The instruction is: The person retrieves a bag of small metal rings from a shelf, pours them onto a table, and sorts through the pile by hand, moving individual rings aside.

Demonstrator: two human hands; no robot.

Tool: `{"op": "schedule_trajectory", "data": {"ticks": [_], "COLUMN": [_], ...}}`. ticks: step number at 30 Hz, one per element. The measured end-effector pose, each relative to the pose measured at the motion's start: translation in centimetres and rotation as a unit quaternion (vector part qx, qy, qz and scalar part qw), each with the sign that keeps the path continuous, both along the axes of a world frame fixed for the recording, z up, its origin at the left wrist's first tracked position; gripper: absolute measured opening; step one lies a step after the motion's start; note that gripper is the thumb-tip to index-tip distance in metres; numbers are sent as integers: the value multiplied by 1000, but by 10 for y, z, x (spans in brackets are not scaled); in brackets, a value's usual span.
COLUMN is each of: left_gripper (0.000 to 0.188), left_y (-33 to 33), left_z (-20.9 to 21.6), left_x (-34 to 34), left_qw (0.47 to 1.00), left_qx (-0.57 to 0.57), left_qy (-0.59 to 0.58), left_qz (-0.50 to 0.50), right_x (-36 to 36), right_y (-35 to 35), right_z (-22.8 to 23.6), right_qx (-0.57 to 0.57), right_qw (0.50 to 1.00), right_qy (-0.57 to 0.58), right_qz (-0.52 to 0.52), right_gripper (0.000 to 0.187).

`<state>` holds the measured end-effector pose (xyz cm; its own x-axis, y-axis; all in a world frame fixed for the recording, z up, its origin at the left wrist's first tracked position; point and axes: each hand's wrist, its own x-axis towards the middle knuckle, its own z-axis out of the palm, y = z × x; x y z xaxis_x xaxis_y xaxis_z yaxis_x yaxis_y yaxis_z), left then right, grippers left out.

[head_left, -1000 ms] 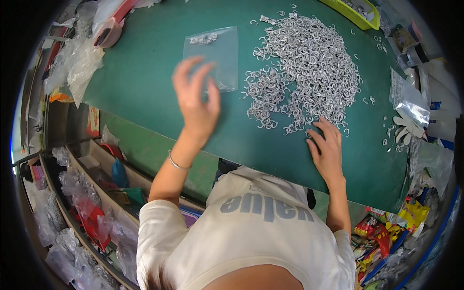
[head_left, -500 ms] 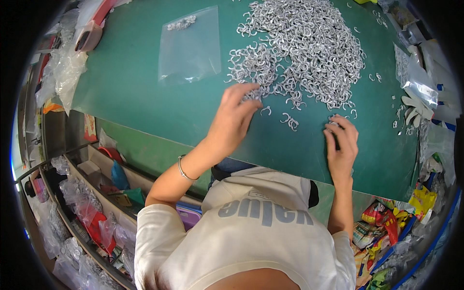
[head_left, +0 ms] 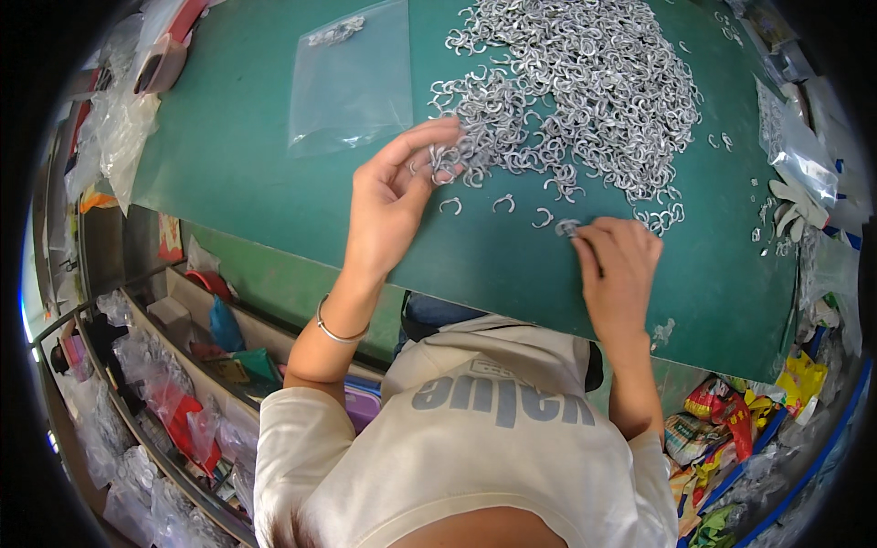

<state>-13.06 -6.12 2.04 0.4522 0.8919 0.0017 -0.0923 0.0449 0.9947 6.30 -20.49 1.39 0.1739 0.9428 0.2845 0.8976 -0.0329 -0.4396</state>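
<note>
A big pile of silver C-shaped metal rings [head_left: 594,82] lies on the green tabletop, with a smaller heap [head_left: 493,114] at its near left. At the edge of that heap, my left hand [head_left: 388,205] has its fingers curled around several rings [head_left: 443,163] between thumb and fingertips. My right hand [head_left: 623,269], lower and to the right, pinches a slightly blurred ring [head_left: 568,227] just above or on the table. Between the hands lie a few single rings [head_left: 504,202]. Beyond my left hand a clear plastic bag [head_left: 352,91] lies flat, some rings inside near its far end.
A white glove [head_left: 797,210] and clear plastic packaging [head_left: 799,164] lie along the table's right side. Crumpled plastic [head_left: 123,146] and a pinkish container [head_left: 164,66] stand at the left. Below the table edge are a compartmented shelf [head_left: 210,365] and colourful packets [head_left: 722,411].
My left hand has drawn left from the heap with rings in its fingers. The right hand has shifted left, toward the loose rings. A single ring now shows below my left hand.
</note>
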Motion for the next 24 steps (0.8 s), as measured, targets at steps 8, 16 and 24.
{"op": "schedule_trajectory", "data": {"ticks": [8,16,24], "left_gripper": [36,37,40], "left_y": [-5,-13,-15], "left_z": [-7,5,9], "left_x": [-6,6,10], "left_qw": [986,953,904], "left_qx": [140,214,337], "left_qy": [94,214,255], "left_qz": [-5,9,-71], "right_x": [11,-18,12], "right_y": [-8,6,-17], "right_z": [12,1,13], "right_qx": [4,-25,4], "right_qw": [997,997,994], "right_qy": [9,49,-14], "right_qz": [-79,61,-108], "right_gripper": [14,25,23]}}
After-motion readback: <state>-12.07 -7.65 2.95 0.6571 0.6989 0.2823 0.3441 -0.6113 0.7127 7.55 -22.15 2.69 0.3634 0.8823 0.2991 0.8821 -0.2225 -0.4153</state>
